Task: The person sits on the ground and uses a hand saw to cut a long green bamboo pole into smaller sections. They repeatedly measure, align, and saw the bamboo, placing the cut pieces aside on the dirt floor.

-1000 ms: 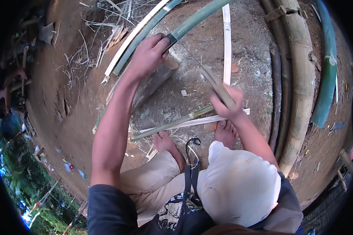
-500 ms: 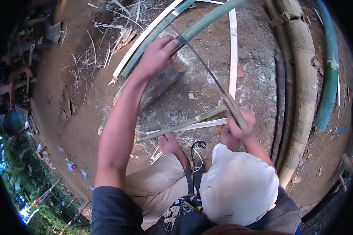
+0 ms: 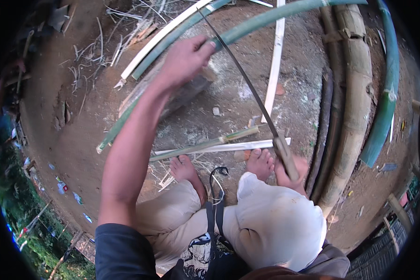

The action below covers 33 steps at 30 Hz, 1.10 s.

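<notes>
My left hand [image 3: 187,60] is closed on a long green bamboo piece [image 3: 261,24], just left of the blade. The bamboo passes over a short log [image 3: 184,95], and a green end [image 3: 114,133] shows beyond my forearm. A handsaw [image 3: 247,81], its dark narrow blade seen nearly edge-on, crosses the bamboo beside my left thumb. Around the saw's wooden handle my right hand [image 3: 289,173] is closed, low by my right foot; some of its fingers are hidden. Whether the teeth are in a cut cannot be made out.
Pale split strips [image 3: 276,60] and a thin bamboo stick [image 3: 205,145] lie on the dirt around my bare feet. Thick dry bamboo poles [image 3: 357,93] run along the right, beside another green piece [image 3: 382,121]. Loose shavings [image 3: 95,65] litter the upper left.
My right hand has drawn the saw back and down toward me, and more of its blade shows. My left hand still grips the bamboo. The whole view has shifted slightly.
</notes>
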Motion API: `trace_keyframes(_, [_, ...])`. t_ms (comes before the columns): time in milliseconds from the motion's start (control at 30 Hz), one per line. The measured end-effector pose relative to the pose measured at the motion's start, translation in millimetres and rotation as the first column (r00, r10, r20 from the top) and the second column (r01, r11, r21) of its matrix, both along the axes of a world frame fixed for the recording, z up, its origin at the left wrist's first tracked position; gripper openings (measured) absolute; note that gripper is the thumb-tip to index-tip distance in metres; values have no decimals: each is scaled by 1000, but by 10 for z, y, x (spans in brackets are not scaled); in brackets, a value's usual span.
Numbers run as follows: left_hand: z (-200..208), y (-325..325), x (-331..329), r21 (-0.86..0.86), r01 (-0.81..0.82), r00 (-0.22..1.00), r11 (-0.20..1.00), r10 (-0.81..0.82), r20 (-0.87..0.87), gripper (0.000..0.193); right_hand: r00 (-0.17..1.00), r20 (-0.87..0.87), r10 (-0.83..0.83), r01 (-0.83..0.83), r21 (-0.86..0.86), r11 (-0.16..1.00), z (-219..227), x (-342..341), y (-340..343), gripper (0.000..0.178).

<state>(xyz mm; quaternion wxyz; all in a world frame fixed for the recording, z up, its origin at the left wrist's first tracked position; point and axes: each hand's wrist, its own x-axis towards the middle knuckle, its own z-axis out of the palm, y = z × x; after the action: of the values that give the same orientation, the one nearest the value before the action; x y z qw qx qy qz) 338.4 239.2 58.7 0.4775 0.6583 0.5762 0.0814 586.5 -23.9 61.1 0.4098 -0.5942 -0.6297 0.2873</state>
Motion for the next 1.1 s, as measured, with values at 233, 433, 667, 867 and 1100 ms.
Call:
trace_keyframes(233, [73,34,28,27,77,996,997,-76,-52,40,968,-249,-16,-32,-186,982,130,-188,639,12])
trace_keyframes(433, [35,-63,-5,82,72,991,994,-62,-119,42,993,-121,-3,-15,-152,988,386,70,79,13])
trace_keyframes(667, [26,56,-40,72,63,998,995,-61,-31,43,987,-159,-26,-5,-190,982,315,-173,412,10])
trace_keyframes(867, [-49,-91,-49,193,92,996,977,-90,-19,42,986,-169,-16,-30,-269,963,502,-138,240,19])
trace_keyframes(1100, [58,-31,-46,136,91,991,987,-77,-105,38,991,-128,-38,5,-251,968,434,-77,66,24])
